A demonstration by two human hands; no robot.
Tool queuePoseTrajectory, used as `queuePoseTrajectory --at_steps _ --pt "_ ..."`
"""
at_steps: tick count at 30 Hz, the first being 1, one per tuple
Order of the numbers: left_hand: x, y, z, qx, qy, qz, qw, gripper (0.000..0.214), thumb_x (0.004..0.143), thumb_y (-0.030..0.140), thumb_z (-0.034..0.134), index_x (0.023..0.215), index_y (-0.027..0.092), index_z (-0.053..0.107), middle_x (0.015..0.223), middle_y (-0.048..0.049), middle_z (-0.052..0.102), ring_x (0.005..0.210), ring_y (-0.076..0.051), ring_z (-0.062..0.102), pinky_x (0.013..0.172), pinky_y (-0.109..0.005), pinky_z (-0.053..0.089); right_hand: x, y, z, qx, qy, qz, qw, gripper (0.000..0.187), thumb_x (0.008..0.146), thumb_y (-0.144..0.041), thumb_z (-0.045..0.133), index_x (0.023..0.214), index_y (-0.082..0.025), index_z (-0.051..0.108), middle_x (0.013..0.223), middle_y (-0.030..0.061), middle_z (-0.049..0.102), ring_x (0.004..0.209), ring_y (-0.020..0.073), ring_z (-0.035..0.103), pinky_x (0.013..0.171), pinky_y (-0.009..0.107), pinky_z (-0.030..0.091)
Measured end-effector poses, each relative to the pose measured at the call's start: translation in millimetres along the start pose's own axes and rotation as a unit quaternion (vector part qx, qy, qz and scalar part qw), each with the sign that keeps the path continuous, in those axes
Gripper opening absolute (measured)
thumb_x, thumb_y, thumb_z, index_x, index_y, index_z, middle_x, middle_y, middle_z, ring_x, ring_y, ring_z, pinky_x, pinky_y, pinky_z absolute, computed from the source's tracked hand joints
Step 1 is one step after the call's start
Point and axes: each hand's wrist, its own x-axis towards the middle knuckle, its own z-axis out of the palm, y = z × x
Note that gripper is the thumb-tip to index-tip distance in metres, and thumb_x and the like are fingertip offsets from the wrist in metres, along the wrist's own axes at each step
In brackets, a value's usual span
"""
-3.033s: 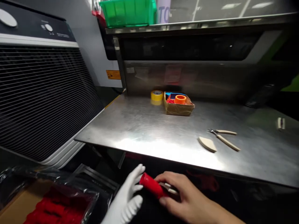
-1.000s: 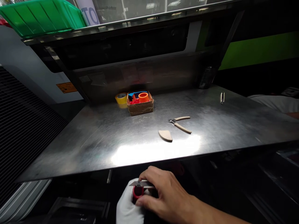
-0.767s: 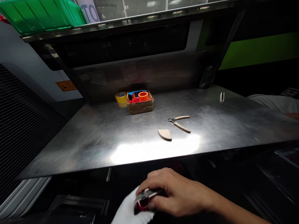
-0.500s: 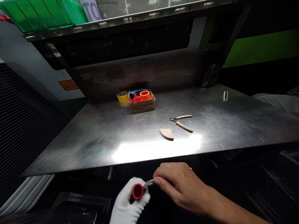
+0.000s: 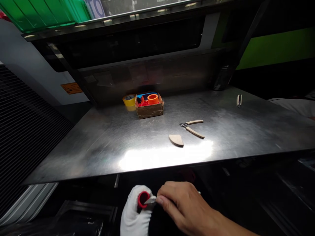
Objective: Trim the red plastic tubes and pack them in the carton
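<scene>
My left hand (image 5: 134, 209), in a white glove, is shut around a red plastic cylinder (image 5: 143, 199), whose round open end faces up toward me. My right hand (image 5: 183, 206) is bare and grips a small flat-bladed knife (image 5: 150, 202). Its metal blade touches the rim of the red cylinder. My fingers hide most of the knife's handle, and only a small tip shows beyond my hand. Both hands are below the front edge of the steel table.
On the steel table (image 5: 103, 147) stand a cardboard box (image 5: 149, 111) of orange, red and blue parts and a yellow tape roll (image 5: 129, 100). Beige-handled pliers (image 5: 193, 127), a beige wedge (image 5: 176, 140) and a small clip (image 5: 239, 100) lie there too.
The hands have dropped slightly, and the knife blade has moved from beside the red cylinder onto its rim. The view has tilted a little, so the table sits slightly higher.
</scene>
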Motion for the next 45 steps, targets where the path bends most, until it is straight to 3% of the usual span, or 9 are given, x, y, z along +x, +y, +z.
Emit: queuePoseTrajectory --at_steps 8,17,20,24,29,33,36,39,45 --pt "-1.1 -22.8 4.0 0.028 0.111 0.028 0.993 0.032 0.069 0.046 0.072 0.091 0.023 0.067 0.088 -0.0044 0.068 0.081 -0.024 0.064 0.07 -0.033 0.053 -1.5 3.6 20.7 0.018 0.024 0.006 1.0 0.024 0.094 -0.027 0.04 0.074 -0.019 0.05 0.067 -0.0017 0.054 0.058 0.0102 0.046 0.056 0.023 0.03" --pt "3.0 -24.2 8.3 0.005 0.127 0.039 0.991 0.027 0.069 0.043 0.071 0.086 0.023 0.068 0.092 -0.0067 0.068 0.092 -0.03 0.064 0.081 -0.041 0.052 -2.9 6.0 37.7 0.075 -0.006 -0.015 0.997 0.023 0.093 -0.027 0.042 0.072 -0.019 0.039 0.065 -0.0034 0.047 0.057 0.0091 0.041 0.055 0.022 0.028" --pt "6.1 -21.5 8.6 -0.013 0.111 0.031 0.993 0.029 0.07 0.046 0.07 0.084 0.021 0.068 0.087 -0.0062 0.068 0.088 -0.03 0.064 0.078 -0.04 0.052 -2.2 3.3 35.3 0.123 -0.038 -0.053 0.99 0.026 0.094 -0.03 0.041 0.071 -0.019 0.036 0.065 -0.0041 0.044 0.055 0.0081 0.04 0.053 0.021 0.028" --pt "5.8 -20.3 6.7 -0.029 0.071 0.011 0.997 0.027 0.07 0.042 0.071 0.087 0.022 0.068 0.083 -0.005 0.067 0.086 -0.028 0.062 0.077 -0.038 0.051 2.8 -2.3 16.7 0.112 0.028 0.028 0.993 0.03 0.096 -0.038 0.041 0.074 -0.019 0.044 0.067 -0.0034 0.049 0.059 0.0096 0.044 0.055 0.022 0.03" --pt "1.2 -16.4 8.8 -0.077 0.021 -0.015 0.997 0.023 0.069 0.038 0.073 0.086 0.023 0.069 0.091 -0.007 0.067 0.09 -0.029 0.059 0.072 -0.033 0.049 13.3 3.5 14.9 0.137 0.001 0.085 0.987 0.032 0.084 -0.043 0.063 0.07 -0.019 0.047 0.064 -0.0063 0.049 0.057 0.0086 0.044 0.051 0.021 0.028" --pt "0.4 -5.3 5.7 -0.085 -0.036 -0.064 0.994 0.019 0.07 0.036 0.075 0.078 0.022 0.065 0.077 -0.002 0.062 0.074 -0.019 0.055 0.067 -0.026 0.044 21.2 19.4 15.4 0.193 0.01 0.098 0.976 0.03 0.088 -0.032 0.057 0.065 -0.018 0.044 0.059 -0.0067 0.042 0.056 0.0079 0.038 0.05 0.021 0.027" --pt "2.7 4.4 -0.9 -0.243 -0.091 -0.116 0.959 0.018 0.082 0.039 0.063 0.076 0.021 0.062 0.074 -0.0009 0.057 0.075 -0.017 0.053 0.075 -0.027 0.045 21.0 24.8 9.3 0.19 0.03 0.096 0.977 0.024 0.089 -0.028 0.053 0.068 -0.018 0.046 0.061 -0.0066 0.042 0.057 0.0082 0.037 0.052 0.021 0.028" --pt "4.8 11.7 -5.7 -0.441 -0.096 -0.202 0.869 0.024 0.09 0.039 0.049 0.081 0.02 0.061 0.082 -0.0032 0.054 0.087 -0.019 0.054 0.088 -0.034 0.045 14.7 22.3 6.3 0.181 0.003 0.089 0.98 0.016 0.088 -0.027 0.055 0.075 -0.018 0.053 0.063 -0.0059 0.049 0.059 0.0087 0.041 0.053 0.021 0.03" --pt "5.3 22.0 -3.1 -0.544 -0.051 -0.295 0.784 0.023 0.089 0.041 0.051 0.081 0.021 0.059 0.092 -0.0029 0.053 0.088 -0.019 0.055 0.086 -0.038 0.049 -3.2 12.9 19.1 0.232 -0.103 0.121 0.96 0.018 0.08 -0.035 0.066 0.083 -0.018 0.059 0.072 -0.0038 0.057 0.064 0.0111 0.049 0.052 0.02 0.032"
